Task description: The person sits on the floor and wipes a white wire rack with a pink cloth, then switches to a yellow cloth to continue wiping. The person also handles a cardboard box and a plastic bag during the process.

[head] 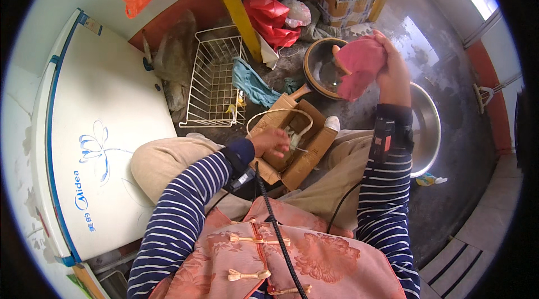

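Note:
My right hand (pixel 393 67) grips a crumpled pinkish-red cloth (pixel 364 63), held up over the right side of a dark pan (pixel 320 69). The pan has a brown rim and a wooden handle (pixel 300 92); the cloth hides part of its inside. Over an uncovered cardboard box (pixel 309 164) between my legs hovers my left hand (pixel 273 142), blurred, with loosely bent fingers and nothing visible in it. A white cord (pixel 280 110) arches up out of the box, and a white item (pixel 297 135) lies inside, partly behind my fingers.
Left of the box stand a white wire basket (pixel 210 84) with a teal cloth (pixel 254 84) over its edge and a white Midea appliance (pixel 109 130). A metal basin (pixel 426 130) and small bottle (pixel 429 180) are at right. Ahead rises a yellow table leg (pixel 236 8).

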Motion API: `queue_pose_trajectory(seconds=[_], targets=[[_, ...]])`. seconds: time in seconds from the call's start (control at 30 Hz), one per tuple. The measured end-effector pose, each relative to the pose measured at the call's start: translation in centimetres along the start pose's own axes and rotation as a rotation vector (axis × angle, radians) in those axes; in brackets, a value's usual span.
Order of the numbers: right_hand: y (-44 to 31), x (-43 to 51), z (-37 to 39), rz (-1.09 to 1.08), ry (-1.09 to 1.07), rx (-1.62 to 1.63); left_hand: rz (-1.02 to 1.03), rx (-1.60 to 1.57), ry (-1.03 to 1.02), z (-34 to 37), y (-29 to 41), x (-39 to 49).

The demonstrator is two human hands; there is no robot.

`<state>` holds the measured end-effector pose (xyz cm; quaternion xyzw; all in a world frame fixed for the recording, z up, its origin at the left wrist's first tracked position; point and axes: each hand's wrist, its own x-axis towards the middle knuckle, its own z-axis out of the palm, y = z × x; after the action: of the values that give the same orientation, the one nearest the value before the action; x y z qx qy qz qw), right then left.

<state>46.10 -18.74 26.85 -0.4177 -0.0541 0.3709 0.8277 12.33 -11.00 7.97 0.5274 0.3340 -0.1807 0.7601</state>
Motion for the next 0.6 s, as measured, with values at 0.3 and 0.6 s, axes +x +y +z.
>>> queue_pose_trajectory(seconds=[0.3, 0.6], targets=[[1.1, -0.2, 0.5, -0.006, -0.003, -0.144, -0.104, 0.376, 0.060, 0.8, -9.9, 5.9], [1.1, -0.8, 1.3, 0.058, -0.038, -0.186, 0.548, 0.799, 0.480, -5.2, 1.2, 1.3]])
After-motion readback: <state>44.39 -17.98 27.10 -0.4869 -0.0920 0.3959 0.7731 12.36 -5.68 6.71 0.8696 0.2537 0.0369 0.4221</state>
